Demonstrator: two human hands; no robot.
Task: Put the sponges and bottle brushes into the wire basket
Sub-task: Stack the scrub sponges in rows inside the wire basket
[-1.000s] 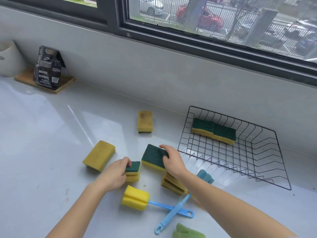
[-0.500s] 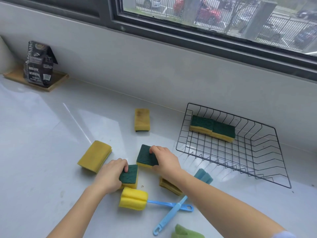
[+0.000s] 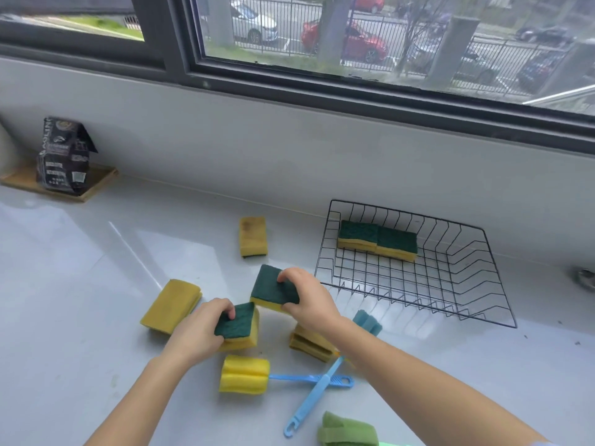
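Note:
My right hand (image 3: pixel 308 300) grips a green-topped yellow sponge (image 3: pixel 269 286), lifted just left of the black wire basket (image 3: pixel 476 304). My left hand (image 3: pixel 196 329) grips a second green-topped sponge (image 3: pixel 240 326) close beside it. Two green-topped sponges (image 3: pixel 376 239) lie side by side at the basket's back left. Loose yellow sponges lie on the counter: one far (image 3: pixel 253 236), one left (image 3: pixel 170 305), one under my right wrist (image 3: pixel 310 344). A yellow-headed bottle brush (image 3: pixel 244 375) and a blue-headed bottle brush (image 3: pixel 367 321) cross handles in front. A green brush head (image 3: pixel 347 431) shows at the bottom edge.
A dark packet (image 3: pixel 64 156) stands on a wooden tray (image 3: pixel 96 185) at the far left by the wall. The grey wall and window run along the back of the white counter (image 3: pixel 80 284). A small grey object (image 3: pixel 584 278) sits at the right edge.
Both hands have closed on their sponges and raised them slightly off the counter; the right hand's sponge has tilted up. The view has shifted a little.

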